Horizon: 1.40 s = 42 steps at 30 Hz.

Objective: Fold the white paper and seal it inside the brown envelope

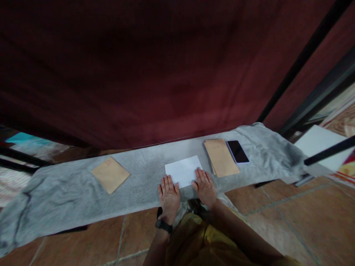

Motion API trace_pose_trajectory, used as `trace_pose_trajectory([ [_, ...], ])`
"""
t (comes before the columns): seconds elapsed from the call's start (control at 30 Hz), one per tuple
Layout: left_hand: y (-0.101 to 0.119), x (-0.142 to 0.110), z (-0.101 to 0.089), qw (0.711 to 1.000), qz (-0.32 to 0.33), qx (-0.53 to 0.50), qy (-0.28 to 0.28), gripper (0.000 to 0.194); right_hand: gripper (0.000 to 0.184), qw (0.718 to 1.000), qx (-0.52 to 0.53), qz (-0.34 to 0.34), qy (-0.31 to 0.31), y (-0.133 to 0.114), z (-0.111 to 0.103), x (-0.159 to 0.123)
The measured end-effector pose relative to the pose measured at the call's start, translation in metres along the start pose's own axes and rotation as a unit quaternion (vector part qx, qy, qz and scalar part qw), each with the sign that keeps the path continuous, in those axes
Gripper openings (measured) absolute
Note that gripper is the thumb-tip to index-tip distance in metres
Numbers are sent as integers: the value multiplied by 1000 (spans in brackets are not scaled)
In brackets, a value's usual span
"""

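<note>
A white sheet of paper lies flat on the grey cloth that covers a long narrow surface. My left hand rests palm down at its lower left corner, fingers stretched out. Flat at the paper's right edge is my right hand, its fingers also extended and touching the sheet. Neither hand grips anything. To the right of the paper are brown envelopes, stacked slightly askew. Farther left, a brown envelope lies turned at an angle.
A smartphone with a dark screen lies beside the stacked envelopes. The grey cloth is wrinkled at both ends. Behind it hangs a dark red curtain, with a black pole at the right. Below is a tiled floor.
</note>
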<state>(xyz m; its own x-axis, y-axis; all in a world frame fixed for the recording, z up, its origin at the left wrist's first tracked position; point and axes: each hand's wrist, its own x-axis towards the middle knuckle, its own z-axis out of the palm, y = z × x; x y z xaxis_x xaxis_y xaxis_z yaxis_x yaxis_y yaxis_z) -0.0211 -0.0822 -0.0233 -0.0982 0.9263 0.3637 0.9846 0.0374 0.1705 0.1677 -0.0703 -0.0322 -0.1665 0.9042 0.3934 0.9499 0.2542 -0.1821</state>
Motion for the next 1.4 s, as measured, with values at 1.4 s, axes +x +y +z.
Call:
trace_pose_trajectory([
  [1.4, 17, 43, 10, 995, 44, 20, -89, 58, 53, 999, 29, 22, -39, -3, 18, 46],
])
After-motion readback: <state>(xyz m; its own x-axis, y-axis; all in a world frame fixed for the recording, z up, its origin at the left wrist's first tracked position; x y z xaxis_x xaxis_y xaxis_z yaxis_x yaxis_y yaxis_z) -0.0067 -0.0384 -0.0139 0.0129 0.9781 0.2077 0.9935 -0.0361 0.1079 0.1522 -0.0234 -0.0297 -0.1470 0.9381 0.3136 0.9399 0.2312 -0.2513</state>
